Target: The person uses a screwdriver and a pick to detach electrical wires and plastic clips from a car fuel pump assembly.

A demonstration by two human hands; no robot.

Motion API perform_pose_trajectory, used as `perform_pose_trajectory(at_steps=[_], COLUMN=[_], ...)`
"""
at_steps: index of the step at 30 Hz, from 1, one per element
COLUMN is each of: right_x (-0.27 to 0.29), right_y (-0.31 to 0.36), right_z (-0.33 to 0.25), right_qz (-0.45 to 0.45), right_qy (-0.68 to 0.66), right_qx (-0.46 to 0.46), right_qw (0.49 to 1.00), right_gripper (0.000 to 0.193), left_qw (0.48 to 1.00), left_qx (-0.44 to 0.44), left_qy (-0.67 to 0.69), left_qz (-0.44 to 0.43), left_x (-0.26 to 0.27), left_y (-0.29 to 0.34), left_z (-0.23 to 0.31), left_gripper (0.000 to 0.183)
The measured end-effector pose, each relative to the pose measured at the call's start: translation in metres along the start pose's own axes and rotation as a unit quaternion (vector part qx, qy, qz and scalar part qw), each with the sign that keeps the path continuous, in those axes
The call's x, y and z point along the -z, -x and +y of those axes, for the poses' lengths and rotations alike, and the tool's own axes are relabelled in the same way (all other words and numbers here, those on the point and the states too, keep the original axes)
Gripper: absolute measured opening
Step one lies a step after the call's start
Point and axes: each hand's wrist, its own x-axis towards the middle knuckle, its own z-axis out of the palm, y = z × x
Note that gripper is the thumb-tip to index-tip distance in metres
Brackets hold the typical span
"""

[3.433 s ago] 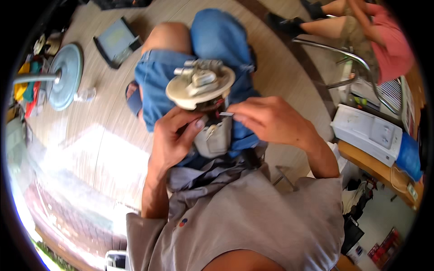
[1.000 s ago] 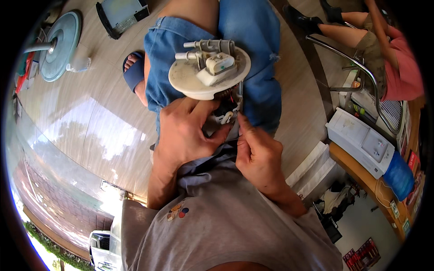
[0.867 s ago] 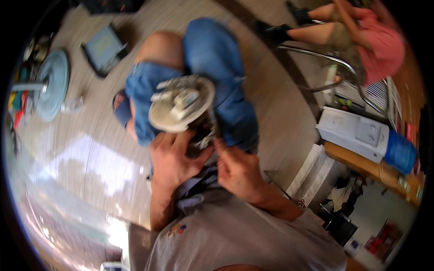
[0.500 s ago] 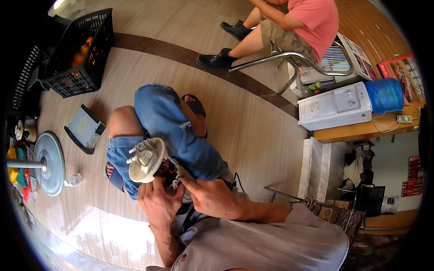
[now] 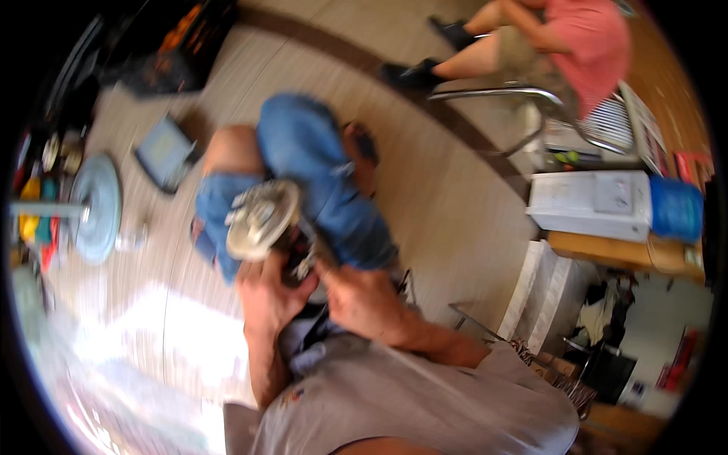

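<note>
Over the denim lap (image 5: 334, 201), I'm watching the half-curled left hand (image 5: 267, 294) holding a disc-topped unit (image 5: 262, 220), probably stiff, best gripped under its rim (image 5: 243, 255), while the right hand (image 5: 358, 297) is resting alongside, its hold unclear.

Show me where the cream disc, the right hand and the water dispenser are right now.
Cream disc (image 5: 264, 223): head view, on its top face.
Right hand (image 5: 359, 300): head view, on the back of the hand.
Water dispenser (image 5: 569, 205): head view, on its white body.
</note>
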Motion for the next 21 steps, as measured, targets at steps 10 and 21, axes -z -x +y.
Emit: perform_pose_trajectory(at_steps=[10, 21], right_x=[-0.006, -0.005], right_y=[0.009, 0.002], right_z=[0.005, 0.011], right_qz=[0.038, 0.049], right_qy=[0.001, 0.018], right_qx=[0.009, 0.059], right_qw=[0.999, 0.997], right_gripper=[0.061, 0.064], left_qw=[0.999, 0.996], left_qx=[0.006, 0.012], left_qy=[0.037, 0.084], left_qz=[-0.009, -0.012], left_x=[-0.001, -0.007], left_y=[0.006, 0.004], left_z=[-0.006, -0.014], left_gripper=[0.038, 0.041])
